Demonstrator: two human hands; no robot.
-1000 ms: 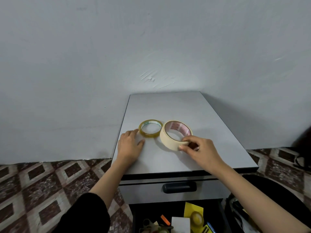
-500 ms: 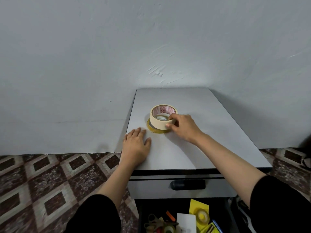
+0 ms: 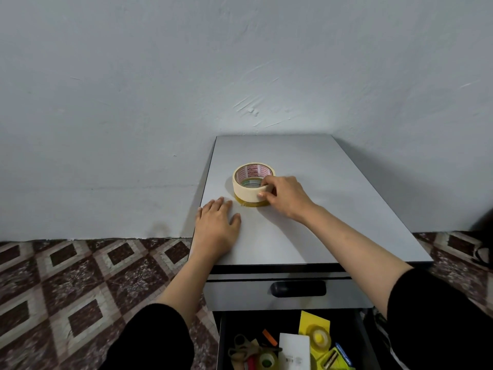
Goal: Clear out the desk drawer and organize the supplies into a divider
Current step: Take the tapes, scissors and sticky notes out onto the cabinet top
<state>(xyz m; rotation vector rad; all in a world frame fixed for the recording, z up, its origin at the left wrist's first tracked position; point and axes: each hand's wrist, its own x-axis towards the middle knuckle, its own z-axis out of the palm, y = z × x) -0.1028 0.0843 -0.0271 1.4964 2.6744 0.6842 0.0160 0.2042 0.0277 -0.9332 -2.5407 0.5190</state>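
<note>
Right hand (image 3: 286,196) pinches masking tape (image 3: 245,193) right rim, stacked atop yellow tape (image 3: 249,204); left hand (image 3: 217,228) flat on desk (image 3: 346,204), lower-left of rolls.

Grey wall (image 3: 160,76); patterned tile floor (image 3: 66,289); grey cabinet (image 3: 338,198).

Grey cabinet top (image 3: 333,209), flat, back edge against the wall. Directly on it, left of centre: yellowish tape roll (image 3: 249,204), mostly covered by the cream masking tape roll (image 3: 244,192) stacked on it. Left hand (image 3: 216,228) lies flat near the front-left edge.
</note>
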